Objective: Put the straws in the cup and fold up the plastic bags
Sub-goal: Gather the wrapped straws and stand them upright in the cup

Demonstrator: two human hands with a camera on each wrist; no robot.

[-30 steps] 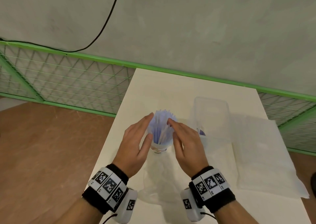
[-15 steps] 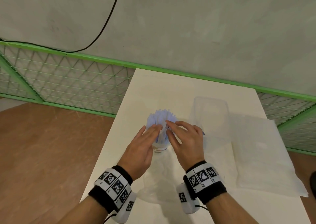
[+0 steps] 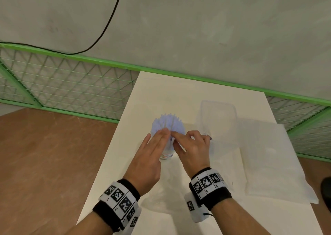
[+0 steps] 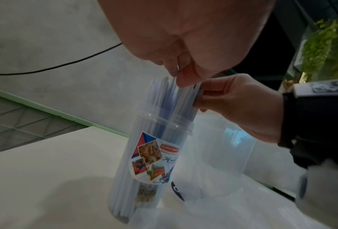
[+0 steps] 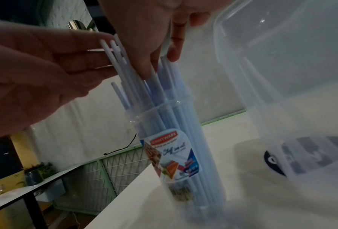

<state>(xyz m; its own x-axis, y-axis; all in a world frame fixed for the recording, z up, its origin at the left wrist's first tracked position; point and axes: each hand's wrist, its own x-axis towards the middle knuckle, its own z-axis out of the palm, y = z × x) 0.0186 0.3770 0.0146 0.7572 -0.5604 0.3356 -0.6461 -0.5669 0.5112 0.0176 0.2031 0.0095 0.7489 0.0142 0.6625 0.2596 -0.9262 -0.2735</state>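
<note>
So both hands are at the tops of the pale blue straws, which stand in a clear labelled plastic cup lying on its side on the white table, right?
Not quite: the clear labelled plastic cup stands upright on the white table, not on its side; the left wrist view shows this. The rest holds: the left hand and right hand are both at the tops of the pale blue straws in it.

- A white counter (image 3: 188,98) is seen against a green-framed wire mesh fence (image 3: 71,89).
- A grey concrete wall (image 3: 215,28) is found behind the fence, and a black cable (image 3: 105,26) is hung across it.
- A clear lidded plastic container (image 3: 217,120) is set on the counter.
- Brown flooring (image 3: 53,154) is seen to the left of the counter.
- Green foliage (image 4: 328,43) is shown in the left wrist view.
- A dark-topped table (image 5: 17,196) with potted plants (image 5: 35,173) is seen in the right wrist view.
</note>
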